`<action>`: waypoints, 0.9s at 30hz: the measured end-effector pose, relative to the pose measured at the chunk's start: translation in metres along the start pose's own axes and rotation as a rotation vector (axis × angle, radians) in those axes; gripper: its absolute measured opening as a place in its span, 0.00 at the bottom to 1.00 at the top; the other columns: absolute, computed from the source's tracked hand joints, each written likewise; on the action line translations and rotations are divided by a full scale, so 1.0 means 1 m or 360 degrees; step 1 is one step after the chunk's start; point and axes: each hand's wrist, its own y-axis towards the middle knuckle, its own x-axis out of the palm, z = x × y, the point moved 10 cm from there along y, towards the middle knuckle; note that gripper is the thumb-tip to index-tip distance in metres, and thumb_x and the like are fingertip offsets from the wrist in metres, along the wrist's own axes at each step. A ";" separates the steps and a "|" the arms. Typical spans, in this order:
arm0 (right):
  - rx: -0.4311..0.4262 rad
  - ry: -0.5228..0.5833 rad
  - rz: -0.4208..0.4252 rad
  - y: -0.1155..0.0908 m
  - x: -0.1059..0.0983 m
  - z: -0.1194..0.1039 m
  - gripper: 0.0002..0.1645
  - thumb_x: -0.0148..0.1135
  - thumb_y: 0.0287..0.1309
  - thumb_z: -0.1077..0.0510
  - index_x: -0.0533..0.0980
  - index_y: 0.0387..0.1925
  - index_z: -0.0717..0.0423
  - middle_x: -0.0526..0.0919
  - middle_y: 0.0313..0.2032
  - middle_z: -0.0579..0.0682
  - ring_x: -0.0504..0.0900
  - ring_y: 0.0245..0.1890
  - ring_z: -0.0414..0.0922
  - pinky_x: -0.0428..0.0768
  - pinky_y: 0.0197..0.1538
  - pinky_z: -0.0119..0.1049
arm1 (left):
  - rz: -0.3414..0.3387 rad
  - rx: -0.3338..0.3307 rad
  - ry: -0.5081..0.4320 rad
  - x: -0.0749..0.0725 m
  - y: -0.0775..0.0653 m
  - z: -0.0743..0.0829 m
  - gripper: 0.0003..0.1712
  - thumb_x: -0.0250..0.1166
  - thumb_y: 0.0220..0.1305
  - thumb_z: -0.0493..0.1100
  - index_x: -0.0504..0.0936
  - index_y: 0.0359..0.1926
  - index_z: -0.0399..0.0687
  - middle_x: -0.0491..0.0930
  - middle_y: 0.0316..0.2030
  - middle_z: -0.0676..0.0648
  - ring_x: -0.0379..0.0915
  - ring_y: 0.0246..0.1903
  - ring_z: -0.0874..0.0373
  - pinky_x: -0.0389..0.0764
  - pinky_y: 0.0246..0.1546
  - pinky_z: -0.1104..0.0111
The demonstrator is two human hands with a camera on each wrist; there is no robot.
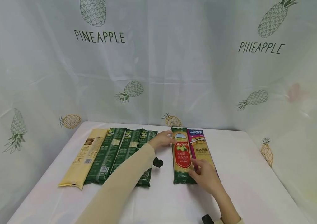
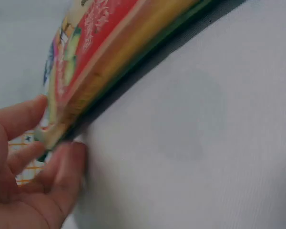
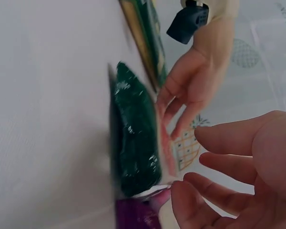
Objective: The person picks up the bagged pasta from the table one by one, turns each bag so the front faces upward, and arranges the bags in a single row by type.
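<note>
Red packet (image 1: 181, 152) lies between left grip (image 1: 161, 140), at its far end, and right grip (image 1: 204, 175), at near right side. Both spread, clamped on nothing; perhaps only guiding edges, so packet sits straight along purple packet (image 1: 201, 145) beyond right grip.

The left arm (image 1: 122, 183) stretches diagonally forward, the left hand (image 1: 161, 140) farther out than the right hand (image 1: 205, 176), both with fingers (image 3: 231, 141) parted and loosely bent.

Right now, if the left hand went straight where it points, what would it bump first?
Probably the Olivoila pack: the left hand points at its left edge, perhaps already touching; depth is unclear.
</note>
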 end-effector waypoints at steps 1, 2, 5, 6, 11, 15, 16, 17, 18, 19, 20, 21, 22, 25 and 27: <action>-0.0005 0.0033 -0.0001 -0.001 0.000 -0.004 0.30 0.76 0.64 0.60 0.81 0.66 0.57 0.81 0.51 0.60 0.76 0.35 0.44 0.78 0.32 0.31 | -0.0012 0.0003 0.0052 -0.004 -0.002 0.001 0.40 0.73 0.70 0.45 0.69 0.78 0.46 0.66 0.76 0.36 0.72 0.68 0.41 0.75 0.67 0.50; -0.0011 0.0075 -0.0006 -0.002 0.000 -0.008 0.30 0.76 0.64 0.60 0.81 0.67 0.56 0.81 0.52 0.59 0.77 0.35 0.44 0.79 0.33 0.31 | -0.0020 0.0006 0.0096 -0.009 -0.003 0.003 0.39 0.72 0.71 0.45 0.70 0.78 0.46 0.70 0.74 0.36 0.76 0.65 0.41 0.78 0.64 0.50; -0.0057 0.0187 -0.0024 -0.006 0.004 -0.022 0.31 0.76 0.64 0.61 0.80 0.68 0.54 0.82 0.55 0.58 0.82 0.39 0.44 0.84 0.38 0.32 | -0.0029 0.0039 0.0146 -0.026 -0.008 0.008 0.36 0.70 0.73 0.44 0.70 0.78 0.47 0.80 0.63 0.38 0.81 0.55 0.41 0.82 0.59 0.50; -0.0061 0.0236 -0.0039 -0.007 0.007 -0.026 0.32 0.75 0.64 0.61 0.79 0.68 0.54 0.82 0.57 0.57 0.84 0.40 0.45 0.85 0.40 0.34 | -0.0030 0.0063 0.0138 -0.033 -0.011 0.011 0.35 0.69 0.74 0.44 0.70 0.78 0.47 0.82 0.60 0.38 0.83 0.52 0.41 0.83 0.57 0.51; -0.0009 0.0469 -0.0116 -0.012 0.029 -0.042 0.37 0.75 0.64 0.61 0.74 0.73 0.50 0.81 0.63 0.58 0.87 0.45 0.47 0.88 0.43 0.39 | 0.0013 0.0179 0.0145 -0.073 -0.027 0.018 0.33 0.68 0.75 0.44 0.71 0.77 0.47 0.82 0.58 0.39 0.81 0.57 0.38 0.82 0.60 0.48; 0.0039 0.0722 -0.0217 -0.013 0.052 -0.055 0.43 0.75 0.65 0.60 0.68 0.77 0.51 0.75 0.66 0.64 0.86 0.48 0.50 0.90 0.41 0.42 | 0.0070 0.0230 0.0192 -0.103 -0.039 0.012 0.33 0.67 0.76 0.44 0.70 0.77 0.47 0.78 0.61 0.36 0.80 0.58 0.36 0.80 0.61 0.45; 0.0047 0.0774 -0.0244 -0.013 0.058 -0.058 0.44 0.75 0.65 0.59 0.67 0.79 0.51 0.73 0.67 0.65 0.86 0.48 0.51 0.90 0.41 0.42 | 0.0088 0.0238 0.0214 -0.110 -0.042 0.009 0.34 0.67 0.76 0.44 0.69 0.78 0.47 0.78 0.61 0.36 0.80 0.58 0.36 0.80 0.60 0.45; 0.0054 0.0824 -0.0266 -0.012 0.063 -0.062 0.46 0.75 0.65 0.58 0.65 0.79 0.52 0.71 0.69 0.67 0.86 0.49 0.51 0.90 0.40 0.43 | 0.0104 0.0238 0.0237 -0.116 -0.044 0.005 0.34 0.67 0.76 0.44 0.69 0.78 0.47 0.78 0.61 0.37 0.80 0.57 0.37 0.80 0.59 0.45; 0.0063 0.0860 -0.0286 -0.012 0.069 -0.064 0.47 0.75 0.65 0.58 0.63 0.80 0.53 0.69 0.70 0.68 0.86 0.50 0.52 0.90 0.41 0.44 | 0.0119 0.0242 0.0264 -0.121 -0.046 0.001 0.34 0.67 0.77 0.44 0.69 0.78 0.47 0.78 0.61 0.37 0.80 0.57 0.38 0.81 0.59 0.45; 0.0077 0.0884 -0.0305 -0.011 0.074 -0.067 0.49 0.75 0.65 0.57 0.61 0.81 0.53 0.68 0.71 0.69 0.86 0.50 0.52 0.90 0.41 0.44 | 0.0134 0.0243 0.0293 -0.125 -0.047 -0.003 0.34 0.67 0.77 0.45 0.69 0.78 0.47 0.79 0.61 0.37 0.80 0.57 0.39 0.81 0.58 0.46; 0.0088 0.0912 -0.0324 -0.010 0.079 -0.069 0.50 0.75 0.66 0.56 0.59 0.82 0.54 0.66 0.72 0.70 0.86 0.51 0.53 0.90 0.42 0.45 | 0.0148 0.0241 0.0314 -0.128 -0.048 -0.007 0.33 0.67 0.77 0.45 0.69 0.78 0.47 0.79 0.60 0.38 0.80 0.56 0.40 0.81 0.58 0.47; 0.0103 0.0937 -0.0346 -0.009 0.085 -0.071 0.52 0.75 0.66 0.55 0.57 0.83 0.55 0.64 0.73 0.71 0.86 0.52 0.53 0.90 0.42 0.46 | 0.0164 0.0239 0.0335 -0.131 -0.049 -0.011 0.33 0.66 0.77 0.45 0.69 0.78 0.48 0.79 0.60 0.38 0.80 0.56 0.41 0.81 0.57 0.47; 0.0120 0.0963 -0.0368 -0.008 0.091 -0.073 0.53 0.74 0.66 0.55 0.55 0.83 0.56 0.63 0.73 0.71 0.85 0.54 0.54 0.90 0.43 0.47 | 0.0176 0.0235 0.0354 -0.134 -0.050 -0.014 0.33 0.66 0.77 0.44 0.70 0.78 0.48 0.80 0.59 0.39 0.80 0.55 0.42 0.80 0.57 0.48; 0.0168 0.1018 -0.0430 -0.005 0.108 -0.078 0.55 0.73 0.68 0.56 0.50 0.84 0.58 0.60 0.75 0.72 0.84 0.56 0.56 0.90 0.44 0.49 | 0.0198 0.0222 0.0393 -0.137 -0.052 -0.023 0.32 0.67 0.77 0.44 0.70 0.77 0.47 0.81 0.57 0.39 0.80 0.54 0.42 0.80 0.57 0.48; 0.0200 0.1033 -0.0464 -0.004 0.120 -0.080 0.56 0.73 0.68 0.55 0.48 0.85 0.58 0.59 0.75 0.72 0.82 0.56 0.55 0.90 0.44 0.50 | 0.0203 0.0213 0.0418 -0.137 -0.053 -0.028 0.33 0.67 0.77 0.43 0.70 0.77 0.45 0.81 0.56 0.39 0.80 0.54 0.42 0.80 0.57 0.48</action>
